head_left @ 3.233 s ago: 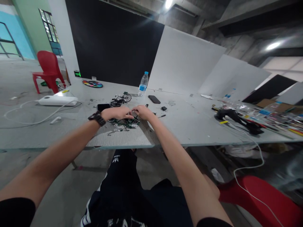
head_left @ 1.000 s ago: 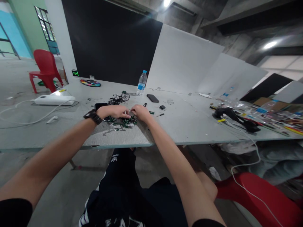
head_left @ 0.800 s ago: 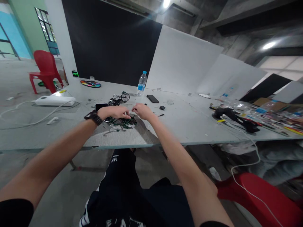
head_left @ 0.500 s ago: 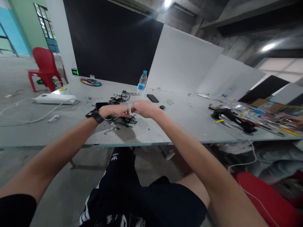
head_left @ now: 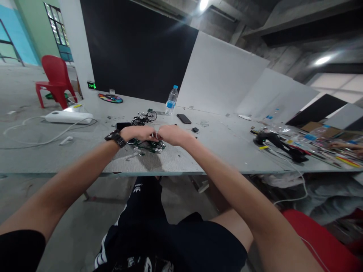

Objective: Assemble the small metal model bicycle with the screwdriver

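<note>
A small green model bicycle lies on the grey table near its front edge. Over its top side, my left hand has its fingers closed on part of the bicycle. My right hand is closed in a pinch above the wheel at the right end, its fingertips meeting those of my left hand. Whatever the right fingers hold is too small to make out. Just behind my hands stands a black model bicycle. A black object lies beside my left wrist.
Behind are a water bottle, a phone, a small black block and a colourful palette. A white power strip with cables lies left. At right are a black device, pens and another person's hand.
My right hand has moved slightly down toward the bicycle, and its fingertips have closed the small gap to my left hand. The view has shifted slightly.
</note>
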Demonstrator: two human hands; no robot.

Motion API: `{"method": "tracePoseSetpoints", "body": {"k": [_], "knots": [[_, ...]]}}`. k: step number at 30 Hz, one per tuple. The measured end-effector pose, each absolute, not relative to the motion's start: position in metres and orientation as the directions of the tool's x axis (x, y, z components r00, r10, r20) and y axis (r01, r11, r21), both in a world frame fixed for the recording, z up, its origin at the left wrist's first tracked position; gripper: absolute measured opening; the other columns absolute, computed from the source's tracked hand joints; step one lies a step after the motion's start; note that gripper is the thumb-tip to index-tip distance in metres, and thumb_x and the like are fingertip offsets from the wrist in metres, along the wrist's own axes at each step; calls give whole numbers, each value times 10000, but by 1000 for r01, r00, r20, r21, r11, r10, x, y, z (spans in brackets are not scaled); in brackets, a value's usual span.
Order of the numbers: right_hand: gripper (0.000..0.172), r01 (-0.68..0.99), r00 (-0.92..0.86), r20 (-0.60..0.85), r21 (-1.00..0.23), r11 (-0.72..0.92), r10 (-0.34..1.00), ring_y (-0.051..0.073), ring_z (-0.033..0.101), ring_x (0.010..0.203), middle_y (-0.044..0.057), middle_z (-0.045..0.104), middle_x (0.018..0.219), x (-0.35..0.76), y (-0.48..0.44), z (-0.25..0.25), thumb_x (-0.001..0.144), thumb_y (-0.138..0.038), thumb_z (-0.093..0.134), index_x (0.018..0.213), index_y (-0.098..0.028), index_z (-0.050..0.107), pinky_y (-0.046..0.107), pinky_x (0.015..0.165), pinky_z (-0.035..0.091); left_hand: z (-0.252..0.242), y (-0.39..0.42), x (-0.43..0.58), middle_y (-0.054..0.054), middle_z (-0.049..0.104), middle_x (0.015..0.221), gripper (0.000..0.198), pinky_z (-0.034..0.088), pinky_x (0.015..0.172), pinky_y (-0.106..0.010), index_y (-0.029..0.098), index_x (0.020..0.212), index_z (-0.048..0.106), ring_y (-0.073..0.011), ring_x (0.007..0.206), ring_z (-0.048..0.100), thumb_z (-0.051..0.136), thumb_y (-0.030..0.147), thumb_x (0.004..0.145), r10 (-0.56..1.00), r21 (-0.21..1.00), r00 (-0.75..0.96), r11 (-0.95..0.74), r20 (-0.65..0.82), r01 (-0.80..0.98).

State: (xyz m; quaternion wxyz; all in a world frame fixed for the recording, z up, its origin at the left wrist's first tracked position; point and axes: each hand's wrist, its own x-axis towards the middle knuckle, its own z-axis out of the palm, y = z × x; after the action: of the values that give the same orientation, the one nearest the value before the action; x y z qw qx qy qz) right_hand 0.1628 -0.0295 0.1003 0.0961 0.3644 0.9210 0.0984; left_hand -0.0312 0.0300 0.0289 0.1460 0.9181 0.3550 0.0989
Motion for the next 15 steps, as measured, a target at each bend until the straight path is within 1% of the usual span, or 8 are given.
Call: {"method": "tracePoseSetpoints", "body": {"k": [3, 6, 8, 11, 13, 15], "knots": [[246, 639, -711, -128, 292, 712, 691, 205, 629, 729, 129, 742, 903, 160, -31, 99, 963, -19, 573, 828, -135, 743, 328, 659, 382, 32, 29, -30, -44, 649, 673, 469, 359, 591, -317, 180, 814, 719, -172, 583, 480, 566, 588, 986, 709, 331, 704, -659, -23, 675], [221, 627, -717, -128, 312, 714, 685, 215, 652, 795, 163, 754, 1024, 159, -30, 99, 986, -34, 573, 917, -109, 770, 320, 660, 389, 33, 27, -28, -28, 570, 597, 495, 334, 581, -327, 177, 748, 660, -168, 566, 430, 575, 606, 980, 740, 305, 672, -632, -38, 713], [216, 623, -720, -137, 303, 721, 680, 217, 659, 807, 172, 757, 1046, 159, -30, 100, 997, -49, 576, 955, -101, 782, 322, 666, 397, 34, 25, -28, -21, 553, 588, 489, 331, 586, -327, 171, 751, 650, -164, 575, 416, 580, 595, 985, 749, 294, 662, -627, -27, 721], [253, 631, -723, -168, 233, 740, 670, 202, 658, 782, 143, 770, 997, 159, -29, 105, 981, -10, 577, 1031, -124, 797, 316, 684, 410, 34, 23, -29, -39, 652, 712, 406, 369, 618, -308, 158, 883, 693, -169, 636, 490, 582, 532, 998, 736, 314, 677, -641, -6, 700], [335, 639, -731, -162, 175, 749, 662, 188, 662, 789, 119, 779, 990, 160, -29, 109, 957, 47, 565, 1112, -145, 792, 305, 700, 419, 34, 22, -30, -59, 713, 830, 360, 411, 646, -297, 164, 997, 707, -182, 690, 564, 594, 506, 995, 732, 336, 681, -644, 8, 688], [399, 644, -743, -137, 121, 755, 655, 179, 672, 817, 101, 783, 978, 161, -27, 112, 941, 81, 553, 1172, -151, 782, 294, 727, 432, 34, 21, -31, -73, 733, 879, 362, 446, 667, -300, 172, 1048, 711, -198, 718, 609, 608, 514, 992, 734, 349, 679, -642, 23, 682]]}}
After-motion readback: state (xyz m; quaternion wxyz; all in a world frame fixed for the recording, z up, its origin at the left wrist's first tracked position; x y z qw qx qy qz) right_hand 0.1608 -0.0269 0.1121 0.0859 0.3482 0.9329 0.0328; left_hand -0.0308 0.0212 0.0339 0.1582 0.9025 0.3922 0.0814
